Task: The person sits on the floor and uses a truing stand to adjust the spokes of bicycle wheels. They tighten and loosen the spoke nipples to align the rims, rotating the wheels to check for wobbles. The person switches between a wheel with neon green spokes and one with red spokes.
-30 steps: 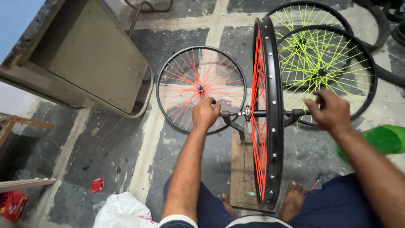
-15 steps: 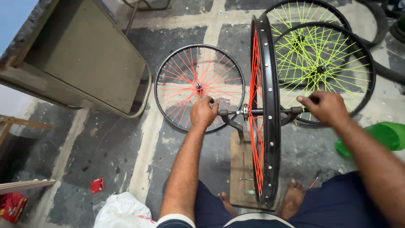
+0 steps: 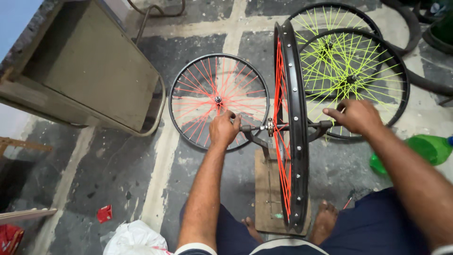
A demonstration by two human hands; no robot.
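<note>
Both hands' fingers (image 3: 225, 123) curled around axle (image 3: 257, 128)

The floor (image 3: 118, 165) is worn concrete, dark grey with pale, scuffed bands crossing it. At upper left stands an olive-green metal cabinet (image 3: 89, 71) on a bent tube frame. Below the cabinet, a red scrap (image 3: 104, 213) lies on the floor, and further down a crumpled white plastic bag (image 3: 134, 238). Left of the cabinet's base a wooden slat (image 3: 23, 144) shows. Well to the right of the cabinet black rubber tyres (image 3: 415, 28) lie, with a green plastic bottle (image 3: 424, 148) below them. Light is even and soft.
</note>
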